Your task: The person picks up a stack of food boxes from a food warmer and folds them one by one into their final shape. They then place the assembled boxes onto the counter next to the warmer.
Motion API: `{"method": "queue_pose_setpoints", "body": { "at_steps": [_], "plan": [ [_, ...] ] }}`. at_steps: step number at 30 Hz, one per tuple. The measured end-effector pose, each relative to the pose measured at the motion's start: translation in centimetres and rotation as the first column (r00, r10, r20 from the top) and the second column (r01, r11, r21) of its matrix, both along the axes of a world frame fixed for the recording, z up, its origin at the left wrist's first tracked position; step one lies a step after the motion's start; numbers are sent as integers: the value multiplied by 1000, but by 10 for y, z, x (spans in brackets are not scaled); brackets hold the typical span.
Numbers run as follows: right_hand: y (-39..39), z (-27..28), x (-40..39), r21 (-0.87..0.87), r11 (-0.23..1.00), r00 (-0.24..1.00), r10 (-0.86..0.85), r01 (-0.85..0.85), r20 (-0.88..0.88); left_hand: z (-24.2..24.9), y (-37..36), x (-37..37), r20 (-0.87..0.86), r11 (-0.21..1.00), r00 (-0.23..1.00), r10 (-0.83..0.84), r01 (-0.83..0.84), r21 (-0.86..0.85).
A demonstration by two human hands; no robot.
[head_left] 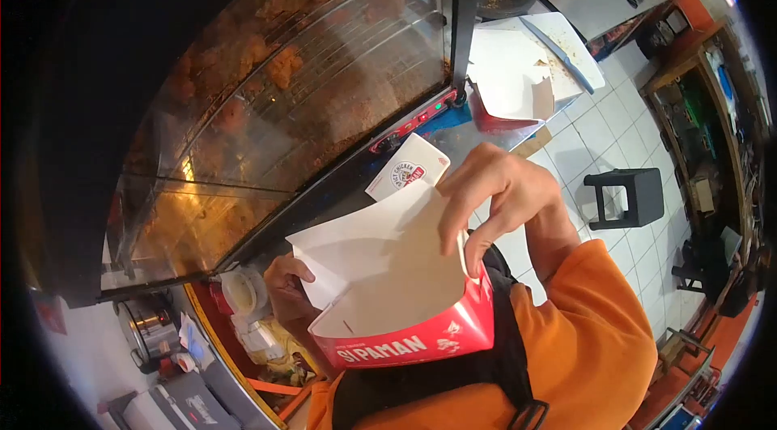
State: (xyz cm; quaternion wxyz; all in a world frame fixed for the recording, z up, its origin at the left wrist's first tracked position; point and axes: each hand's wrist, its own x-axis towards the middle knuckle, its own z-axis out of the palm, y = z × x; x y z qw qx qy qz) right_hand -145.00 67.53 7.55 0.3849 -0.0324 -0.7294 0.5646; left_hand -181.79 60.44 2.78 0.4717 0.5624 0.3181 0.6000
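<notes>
Right fingers (458,210) closed in a pinch and left fingers (299,266) gripped the carton (396,276) between them, light pressure seeming best

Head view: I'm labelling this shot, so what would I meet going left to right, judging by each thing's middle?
Metal pot → left hand → open carton → right hand → black stool → wooden shelf.

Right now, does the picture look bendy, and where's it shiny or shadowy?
Head view: bendy, yes, floor tiles curve and the corners go black; head view: yellow glint at the glass cabinet; head view: soft shading inside the red box.
</notes>
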Motion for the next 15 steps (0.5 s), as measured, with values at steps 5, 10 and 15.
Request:
{"method": "queue_pose_setpoints", "body": {
  "at_steps": [5,10,15],
  "plan": [
    [-8,16,-5,85,992,995,-96,94,16,5,-5,6,-50,998,998,37,-34,44],
    [-12,27,-15,188,967,958,-209,173,198,95,-24,12,-635,963,768,85,101,251],
    [-19,40,-35,166,968,805,-247,185,540,94,-34,74,-789,961,549,-278,165,-223]
  ]
}}
